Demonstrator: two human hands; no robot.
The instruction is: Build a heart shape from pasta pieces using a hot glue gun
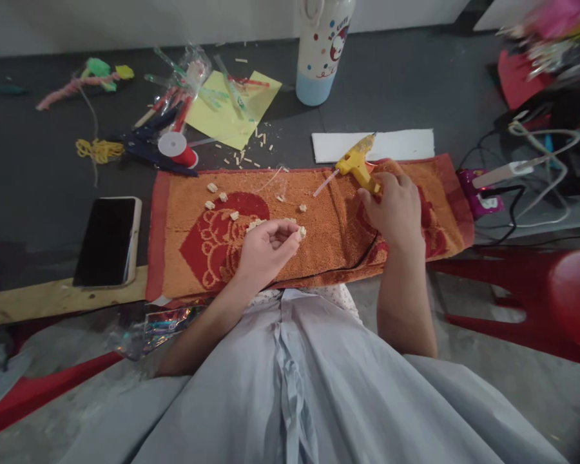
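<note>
Matt dark grey, the counter [33, 154] stretches below a pale upright surface [125, 26]. Along its near edge lies an orange and red towel [314, 264], its looped pile and raised patterns probably serving as soft padding that stops small parts rolling away. At twelve o'clock a rounded bottle [319, 71], cream above and light blue below, stands upright behind the towel, seemingly set back to leave elbow room. Flat yellow paper [261, 103] lies at eleven o'clock under clear-wrapped straws [176, 93], and a narrow white board [406, 145] at two. A glossy black phone [107, 241] lies at nine, beside the towel. Toward two o'clock, the right hand [399, 206] touches the handle of a yellow plastic glue gun [360, 164], but I cannot tell whether its grip is closed. The gun's nozzle rests over the board, perhaps to keep hot drips off the cloth; a translucent stick [325, 183] pokes from its rear. Near the centre, the left hand's grip is a fingertip pinch on a knobbly cream piece [302, 232], likely held so its outer side stays exposed. Similar blocky pieces [212, 188] dot the towel around ten o'clock, with tiny pale slivers [241, 156] beyond at eleven.
</note>
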